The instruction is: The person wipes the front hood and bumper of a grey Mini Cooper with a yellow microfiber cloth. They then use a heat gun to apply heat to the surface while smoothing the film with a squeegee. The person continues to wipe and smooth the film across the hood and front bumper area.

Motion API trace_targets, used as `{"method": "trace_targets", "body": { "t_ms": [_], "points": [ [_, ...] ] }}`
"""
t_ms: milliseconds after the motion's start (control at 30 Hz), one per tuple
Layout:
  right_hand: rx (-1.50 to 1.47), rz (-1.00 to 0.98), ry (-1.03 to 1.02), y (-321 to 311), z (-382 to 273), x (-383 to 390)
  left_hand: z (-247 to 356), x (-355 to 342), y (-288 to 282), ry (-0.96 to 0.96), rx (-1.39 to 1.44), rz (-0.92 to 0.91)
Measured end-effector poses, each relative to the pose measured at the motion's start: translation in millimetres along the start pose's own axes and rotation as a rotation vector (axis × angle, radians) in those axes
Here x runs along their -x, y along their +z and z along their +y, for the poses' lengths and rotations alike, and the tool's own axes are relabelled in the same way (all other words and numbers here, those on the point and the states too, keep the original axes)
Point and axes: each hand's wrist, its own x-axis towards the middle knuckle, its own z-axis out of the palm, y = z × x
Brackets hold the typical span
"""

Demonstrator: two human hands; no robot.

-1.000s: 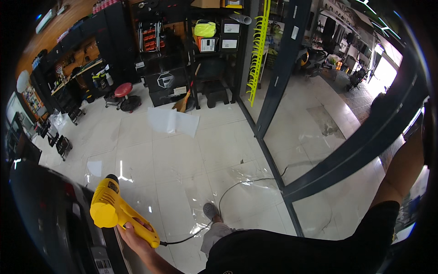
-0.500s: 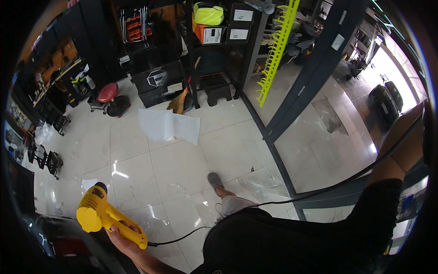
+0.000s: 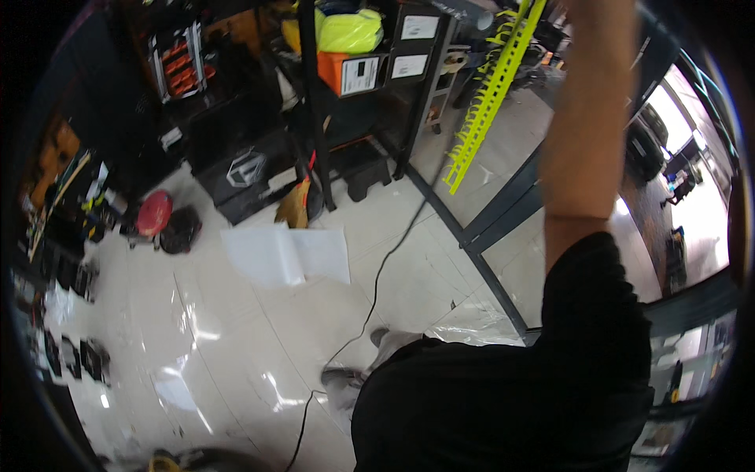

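Observation:
My raised right forearm [image 3: 586, 134] crosses the upper right of the picture. Its hand lies beyond the top edge, so the fingers and anything in them are hidden. A thin black cord [image 3: 376, 287] climbs from the lower edge past my feet toward the yellow-green slotted strip [image 3: 491, 102] beside that forearm. My left hand is out of the picture. At the lower left edge only a small blurred yellow patch [image 3: 163, 462] shows, next to a dark shape; I cannot make out what it belongs to.
White sheets [image 3: 271, 253] lie on the tiled floor before a black case [image 3: 236, 177] and a shelf with an orange box [image 3: 346, 72]. A red-topped stool [image 3: 154, 212] stands left. A dark-framed glass partition [image 3: 503, 216] runs along the right, with crumpled clear film [image 3: 480, 322] near its base.
The yellow heat gun held in my left hand has dropped out of clear view. My right forearm has swung up from the right side, and the cord now stretches upward across the floor area.

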Motion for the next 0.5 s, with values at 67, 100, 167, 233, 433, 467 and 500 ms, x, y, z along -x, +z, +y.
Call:
{"method": "trace_targets", "body": {
  "t_ms": [67,100,167,233,433,467,500],
  "points": [
    [-0.109,-0.186,0.285,77.3,5.7,27.3,-29.8,-35.9,3.5,-0.041,-0.040,-0.040],
    [-0.191,-0.306,0.447,134.5,5.6,47.9,-45.9,-54.2,-6.8,-0.058,-0.044,-0.049],
    [-0.221,-0.603,0.820,209.3,-11.4,106.3,-90.8,-103.2,-16.9,-0.163,-0.021,-0.152],
    [-0.183,-0.477,0.593,290.0,27.0,231.7,-154.6,-151.1,-18.3,-0.359,0.105,-0.298],
    [-0.012,-0.932,1.028,322.7,-14.3,393.4,-271.7,-230.4,-17.0,-0.489,-0.061,-0.693],
    [0.017,-1.002,1.080,316.3,-12.6,422.0,-253.4,-216.8,17.4,-0.209,-0.401,-0.788],
    [0.052,-1.041,1.135,319.5,-12.1,442.6,-260.7,-226.7,26.0,-0.415,-0.249,-0.711]
  ]
}}
